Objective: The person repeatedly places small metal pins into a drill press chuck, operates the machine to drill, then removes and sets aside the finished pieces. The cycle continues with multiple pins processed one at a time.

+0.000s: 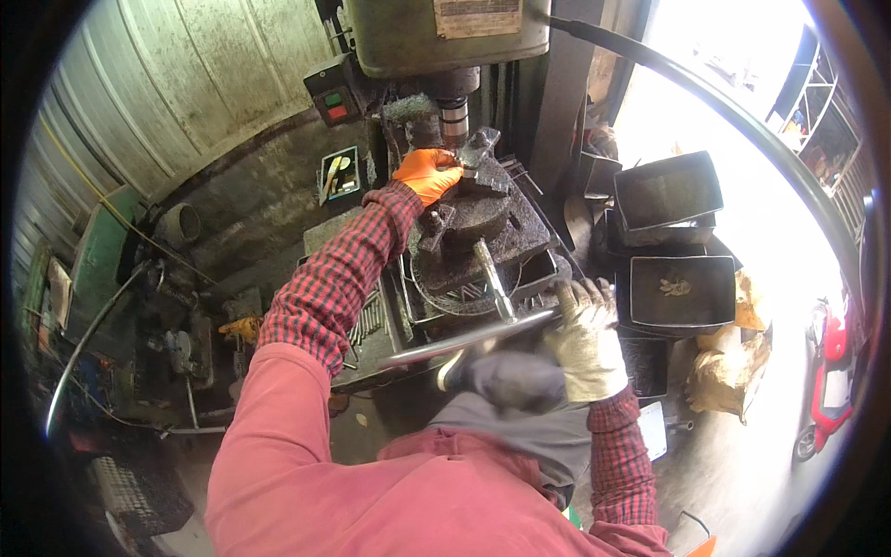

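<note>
My left hand [427,176], in an orange glove, reaches to the jaws of a dark, grimy machine vise [483,218] below the drill press spindle [454,121]. Its fingers are bent together at the jaw; whatever they pinch is too small and hidden to name. My right hand [589,348], in a dirty white work glove, is at the right end of the vise handle [464,342], a long shiny bar. The glove covers that end, with the fingers curled over it. A steel screw rod [494,278] runs from the vise toward this bar.
Above stands the drill press head [445,37]; a switch box [334,102] hangs at its left. Dark metal bins [682,291] are stacked at the right beside a brown paper sack [729,371]. Metal rods [371,320] lie left of the vise. A small tray [340,174] sits behind.
</note>
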A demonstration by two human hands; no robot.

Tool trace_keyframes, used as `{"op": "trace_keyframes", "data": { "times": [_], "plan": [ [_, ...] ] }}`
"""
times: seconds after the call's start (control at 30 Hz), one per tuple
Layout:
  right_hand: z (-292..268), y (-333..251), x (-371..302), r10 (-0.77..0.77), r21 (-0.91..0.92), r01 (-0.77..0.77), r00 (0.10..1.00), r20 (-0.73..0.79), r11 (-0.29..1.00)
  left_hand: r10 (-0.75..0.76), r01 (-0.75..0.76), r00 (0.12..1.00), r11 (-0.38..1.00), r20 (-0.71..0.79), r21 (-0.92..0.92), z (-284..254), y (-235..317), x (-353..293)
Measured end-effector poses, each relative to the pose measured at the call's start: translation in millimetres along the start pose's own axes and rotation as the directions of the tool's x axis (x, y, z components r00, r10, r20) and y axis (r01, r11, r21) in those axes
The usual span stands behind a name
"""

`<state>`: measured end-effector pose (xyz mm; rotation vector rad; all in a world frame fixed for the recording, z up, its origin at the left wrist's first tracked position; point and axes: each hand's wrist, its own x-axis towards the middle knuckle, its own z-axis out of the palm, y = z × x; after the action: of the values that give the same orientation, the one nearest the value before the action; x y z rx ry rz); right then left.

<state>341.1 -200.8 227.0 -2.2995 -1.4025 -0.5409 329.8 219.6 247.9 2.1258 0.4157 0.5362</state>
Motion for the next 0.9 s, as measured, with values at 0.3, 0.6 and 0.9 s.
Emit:
{"op": "trace_keyframes", "data": {
  "times": [0.3, 0.6, 0.9],
  "plan": [
    [115, -53, -45, 0.537, 0.552, -0.716, 0.692, 0.482, 0.428, 0.053, -0.047, 0.998, 0.983, -0.031, 0.179, -1, 3, -3],
    [-2, -122, 26, -0.061, 0.97, -0.242, 0.968, 0.244, 0.027, 0.042, -0.042, 0.999, 0.998, 0.002, 0.036, -2, 2, 0],
    [-24, -98, 56, -0.286, -0.109, 0.35, 0.879, 0.381, 0.93, -0.002, 0.001, 0.999, 0.999, -0.034, -0.046, 2, 3, -3]
  ]
}}
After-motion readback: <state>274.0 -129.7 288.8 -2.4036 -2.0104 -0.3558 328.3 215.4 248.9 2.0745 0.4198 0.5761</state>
